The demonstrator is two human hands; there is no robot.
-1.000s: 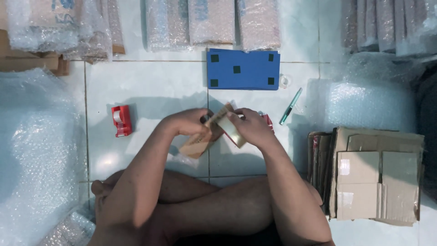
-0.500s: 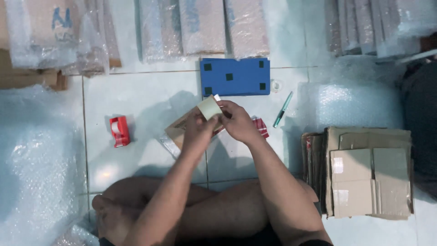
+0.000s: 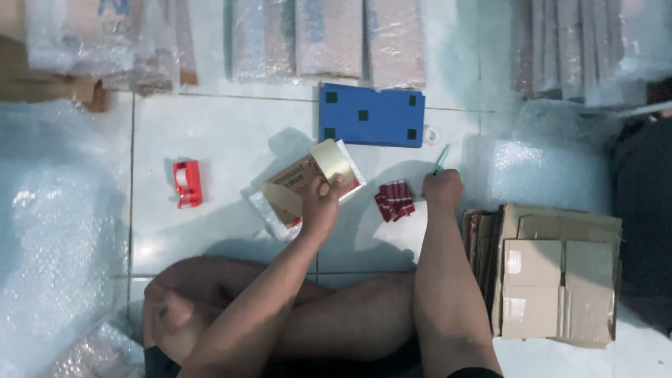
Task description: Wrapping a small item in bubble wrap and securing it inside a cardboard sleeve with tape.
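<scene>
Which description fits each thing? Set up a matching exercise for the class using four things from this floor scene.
Things:
1. tape dispenser
2. blue board
3. pen
4. flat boxes

Descriptions:
A. stacked on the floor by the person's right arm
B. in the right hand
C. red, alone on the tile, left of the left hand
D. rectangular, with dark squares, on the tile beyond both hands

Pairs: 1-C, 2-D, 3-B, 4-A
</scene>
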